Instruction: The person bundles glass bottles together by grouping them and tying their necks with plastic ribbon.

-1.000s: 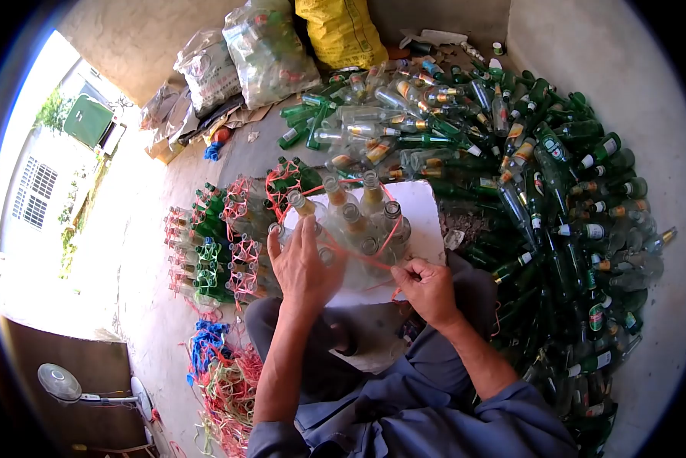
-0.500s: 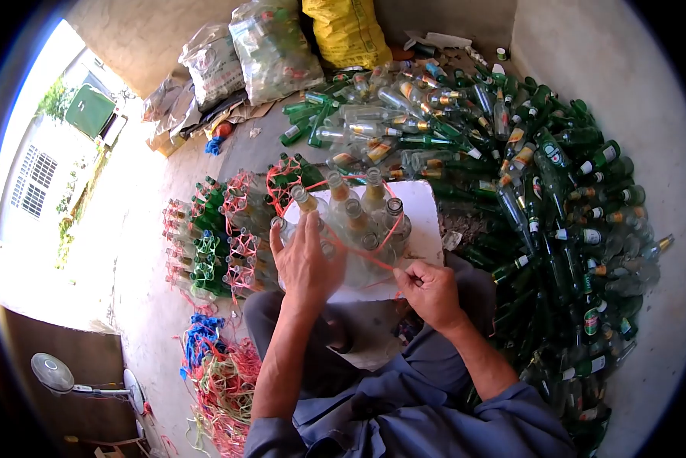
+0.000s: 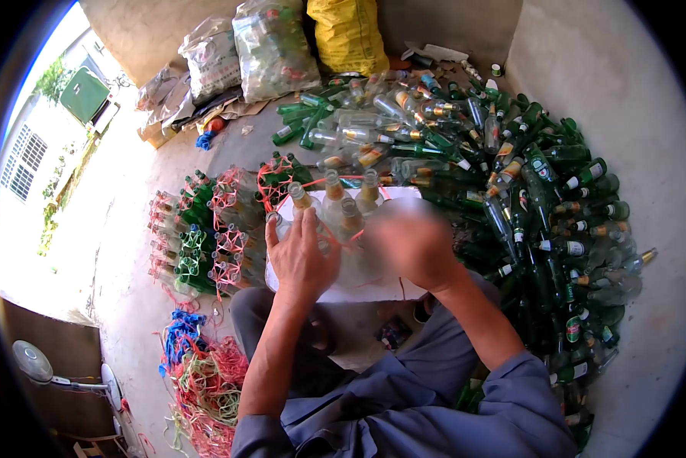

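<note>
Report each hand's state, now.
Left hand: open, apparently resting against upright clear glass bottles.
Right hand: blurred; cannot tell whether it grips the thin reddish plastic strand.

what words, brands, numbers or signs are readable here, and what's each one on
None can be read with certainty.
Yellow sack: printing too blurred to read.
White bag: printed marks, too blurred.
Oval label on a green bottle in the pile: lettering too small to make out surely.
Round label on another pile bottle: too small.
Clear bottles by the hands: no readable text.
</note>
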`<state>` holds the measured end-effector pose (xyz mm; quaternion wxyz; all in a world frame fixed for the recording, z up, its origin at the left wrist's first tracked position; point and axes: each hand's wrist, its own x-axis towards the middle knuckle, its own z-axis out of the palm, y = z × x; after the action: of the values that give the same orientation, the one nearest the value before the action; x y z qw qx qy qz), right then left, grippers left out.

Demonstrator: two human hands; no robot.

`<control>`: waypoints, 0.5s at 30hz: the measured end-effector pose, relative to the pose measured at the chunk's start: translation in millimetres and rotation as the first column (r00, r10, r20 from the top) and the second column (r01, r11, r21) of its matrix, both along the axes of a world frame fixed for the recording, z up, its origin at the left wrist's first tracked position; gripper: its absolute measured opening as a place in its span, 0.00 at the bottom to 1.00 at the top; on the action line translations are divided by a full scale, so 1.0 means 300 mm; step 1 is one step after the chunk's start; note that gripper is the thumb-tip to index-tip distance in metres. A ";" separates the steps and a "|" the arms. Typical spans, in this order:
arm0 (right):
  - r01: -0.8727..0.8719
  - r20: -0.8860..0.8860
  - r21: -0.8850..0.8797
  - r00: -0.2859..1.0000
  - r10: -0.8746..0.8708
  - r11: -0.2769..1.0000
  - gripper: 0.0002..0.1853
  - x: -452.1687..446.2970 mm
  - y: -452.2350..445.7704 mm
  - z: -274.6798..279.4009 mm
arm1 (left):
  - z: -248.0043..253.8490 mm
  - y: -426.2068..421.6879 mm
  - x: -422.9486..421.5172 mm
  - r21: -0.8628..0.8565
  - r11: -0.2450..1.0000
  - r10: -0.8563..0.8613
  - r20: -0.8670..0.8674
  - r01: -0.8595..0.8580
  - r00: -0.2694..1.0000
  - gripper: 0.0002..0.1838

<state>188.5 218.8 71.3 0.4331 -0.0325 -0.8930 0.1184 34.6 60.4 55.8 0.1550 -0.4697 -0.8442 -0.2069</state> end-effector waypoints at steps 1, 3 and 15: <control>0.022 -0.005 -0.023 1.000 -0.022 0.999 0.11 -0.015 0.015 -0.014 | 0.001 0.001 -0.001 -0.002 1.000 0.000 0.008 0.000 1.000 0.40; 0.057 -0.012 -0.112 0.998 -0.059 0.992 0.11 -0.039 0.039 -0.067 | 0.002 0.000 -0.001 -0.001 1.000 -0.002 0.007 0.002 1.000 0.41; 0.030 0.026 -0.617 1.000 -0.018 0.786 0.12 -0.010 0.078 -0.380 | 0.008 0.003 0.005 -0.045 0.999 -0.022 -0.002 0.022 1.000 0.40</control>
<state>185.4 242.3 -42.8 0.3917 -0.1845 -0.8088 0.3980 36.1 61.3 58.3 0.1430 -0.4825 -0.8432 -0.1890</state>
